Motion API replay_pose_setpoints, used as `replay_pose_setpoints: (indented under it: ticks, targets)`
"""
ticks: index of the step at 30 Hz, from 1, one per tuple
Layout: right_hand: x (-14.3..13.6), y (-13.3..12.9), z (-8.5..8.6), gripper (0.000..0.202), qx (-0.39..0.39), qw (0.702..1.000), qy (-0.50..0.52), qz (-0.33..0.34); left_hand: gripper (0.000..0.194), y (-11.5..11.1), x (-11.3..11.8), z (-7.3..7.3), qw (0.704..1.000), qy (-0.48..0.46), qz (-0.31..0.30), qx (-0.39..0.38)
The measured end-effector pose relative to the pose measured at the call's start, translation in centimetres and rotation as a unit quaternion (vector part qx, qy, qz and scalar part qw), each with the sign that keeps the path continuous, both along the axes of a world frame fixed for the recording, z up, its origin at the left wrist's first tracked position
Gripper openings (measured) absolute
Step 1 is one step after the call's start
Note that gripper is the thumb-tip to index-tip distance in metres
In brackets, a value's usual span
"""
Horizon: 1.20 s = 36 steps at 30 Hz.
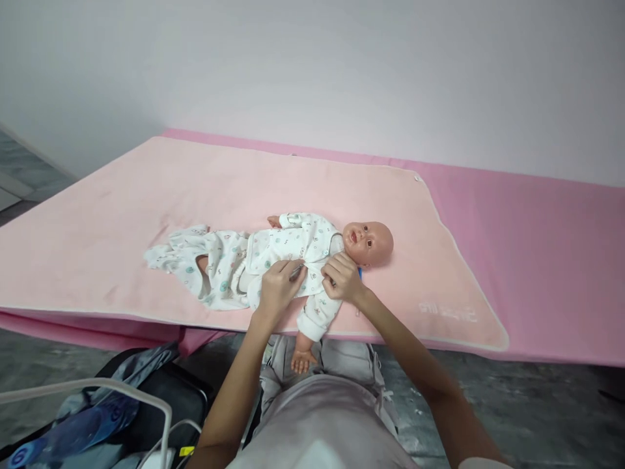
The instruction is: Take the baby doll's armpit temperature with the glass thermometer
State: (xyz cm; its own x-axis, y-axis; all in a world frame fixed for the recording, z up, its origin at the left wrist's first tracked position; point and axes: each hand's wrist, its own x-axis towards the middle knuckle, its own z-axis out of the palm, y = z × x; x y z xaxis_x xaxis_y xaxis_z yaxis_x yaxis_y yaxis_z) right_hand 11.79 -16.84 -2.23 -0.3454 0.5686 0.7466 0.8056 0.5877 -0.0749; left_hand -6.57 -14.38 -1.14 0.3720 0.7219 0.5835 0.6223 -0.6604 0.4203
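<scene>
A baby doll (374, 242) lies on its back, head to the right, on a pale pink mat. It wears a white printed top (280, 244) and matching printed pants (227, 257), which are bunched toward the left. My left hand (279, 286) is closed with its fingertips pinching the top's fabric near the middle of the chest. Just below the doll's chin, my right hand (342, 277) is curled closed on the top near the collar. The doll's near arm hangs past the table edge toward me. My fingers hide part of the top's front.
The pale pink mat (97, 202) covers much of a pink-covered table (551, 260) against a white wall. Below the front edge at left are a black chair (178, 394), a plastic bottle (83, 430) and a white bent tube (122, 389).
</scene>
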Motion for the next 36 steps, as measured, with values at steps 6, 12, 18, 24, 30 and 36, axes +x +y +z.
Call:
replay_pose_setpoints:
  ticks: [6, 12, 18, 24, 30, 36]
  targets:
    - [-1.9, -3.8, -0.9, 0.015, -0.043, 0.992, 0.034, -0.109, 0.024, 0.0, 0.0, -0.5, 1.0, 0.029, 0.007, 0.007]
    - [-3.4, -4.8, -1.5, 0.02, -0.041, 0.975, 0.138, -0.168, 0.022, -0.1, -0.1, -0.9, 1.0, -0.003, -0.007, 0.026]
    - [-3.5, -4.5, -1.7, 0.022, -0.054, 0.971, 0.15, -0.178, 0.012, -0.3, -0.2, -0.6, 0.999, -0.03, -0.008, 0.028]
    - [-3.3, -4.6, -2.1, 0.02, -0.05, 0.97, 0.154, -0.182, 0.007, -0.2, -0.3, -0.4, 0.998, -0.049, -0.037, 0.009]
    - [-3.4, -5.1, -1.4, 0.021, -0.062, 0.973, 0.138, -0.173, 0.011, -0.6, -1.4, 0.0, 0.999, -0.022, -0.036, 0.017]
    - [-2.1, -7.4, 0.2, 0.028, -0.069, 0.96, 0.195, -0.191, 0.026, -0.1, -4.8, 0.2, 0.997, -0.042, 0.054, 0.037]
